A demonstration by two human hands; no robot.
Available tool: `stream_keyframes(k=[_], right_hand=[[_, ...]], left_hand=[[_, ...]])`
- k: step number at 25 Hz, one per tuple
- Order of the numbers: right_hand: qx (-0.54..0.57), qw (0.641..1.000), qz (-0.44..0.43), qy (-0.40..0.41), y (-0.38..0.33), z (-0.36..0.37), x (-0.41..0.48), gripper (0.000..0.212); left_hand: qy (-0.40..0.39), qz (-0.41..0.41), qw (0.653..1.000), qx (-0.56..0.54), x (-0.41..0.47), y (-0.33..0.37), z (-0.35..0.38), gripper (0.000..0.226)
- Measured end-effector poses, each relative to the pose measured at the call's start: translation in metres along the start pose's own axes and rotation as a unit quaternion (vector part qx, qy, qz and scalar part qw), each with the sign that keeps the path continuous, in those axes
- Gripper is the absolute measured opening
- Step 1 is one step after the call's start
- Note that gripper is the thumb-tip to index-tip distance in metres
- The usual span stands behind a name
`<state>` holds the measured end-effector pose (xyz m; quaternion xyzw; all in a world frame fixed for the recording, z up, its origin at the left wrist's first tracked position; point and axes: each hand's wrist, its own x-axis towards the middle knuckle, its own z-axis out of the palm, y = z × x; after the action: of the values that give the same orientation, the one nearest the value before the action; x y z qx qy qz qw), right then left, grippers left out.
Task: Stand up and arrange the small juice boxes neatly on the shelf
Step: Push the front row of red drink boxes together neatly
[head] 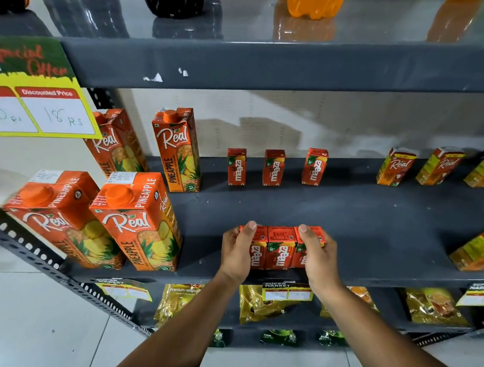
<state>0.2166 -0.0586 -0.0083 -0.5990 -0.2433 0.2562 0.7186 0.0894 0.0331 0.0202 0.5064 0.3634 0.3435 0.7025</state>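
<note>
three maaza boxes [281, 248] upright, touching in a row at front edge of grey shelf [373, 232]. left hand [236, 251] wraps the leftmost box, right hand [317, 254] wraps the rightmost; fingers curled shut on the row's outer sides, thumbs on top. three more maaza boxes [274, 168] stand apart at the back.

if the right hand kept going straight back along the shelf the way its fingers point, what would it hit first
Probably the rightmost of the three Maaza boxes at the back, past bare shelf. The right hand already grips the front row of boxes; depth is uncertain.
</note>
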Motion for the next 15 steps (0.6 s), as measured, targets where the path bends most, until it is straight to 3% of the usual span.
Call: stream_keyframes(k=[12,15], right_hand=[[-0.012,1.0,0.001,-0.004,-0.007,0.0,-0.008,0.028],[-0.016,1.0,0.003,-0.006,-0.009,-0.001,-0.008,0.027]], left_hand=[[-0.053,0.03,0.998,0.01,0.002,-0.009,-0.006,0.012],[-0.034,0.022,0.999,0.022,-0.001,-0.01,-0.007,0.026]])
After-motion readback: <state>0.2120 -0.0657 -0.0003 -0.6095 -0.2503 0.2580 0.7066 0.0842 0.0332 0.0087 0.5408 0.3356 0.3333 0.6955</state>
